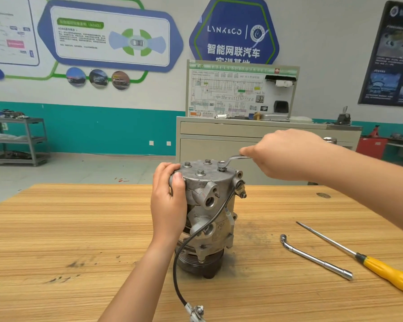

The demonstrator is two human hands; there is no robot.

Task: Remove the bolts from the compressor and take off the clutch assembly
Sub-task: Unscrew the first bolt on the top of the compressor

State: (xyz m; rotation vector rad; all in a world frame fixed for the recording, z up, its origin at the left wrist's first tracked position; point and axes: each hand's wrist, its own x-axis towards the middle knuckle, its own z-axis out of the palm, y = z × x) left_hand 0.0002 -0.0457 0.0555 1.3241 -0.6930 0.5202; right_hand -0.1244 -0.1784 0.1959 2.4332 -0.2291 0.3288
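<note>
head view | compressor (pixel 209 205) upright on table (pixel 79 228), clutch (pixel 200 263) end down | left hand (pixel 169 201) grips its top edge | right hand (pixel 282 154) grips wrench (pixel 233 159) set on one of four bolts (pixel 200 172), all seated | judged: early, clutch not off

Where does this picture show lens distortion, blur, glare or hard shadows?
Head view: the wide lens tilts the dark poster at the right edge; wall text is soft while the compressor is sharp; light on the table is even, with no glare or hard shadows.
</note>
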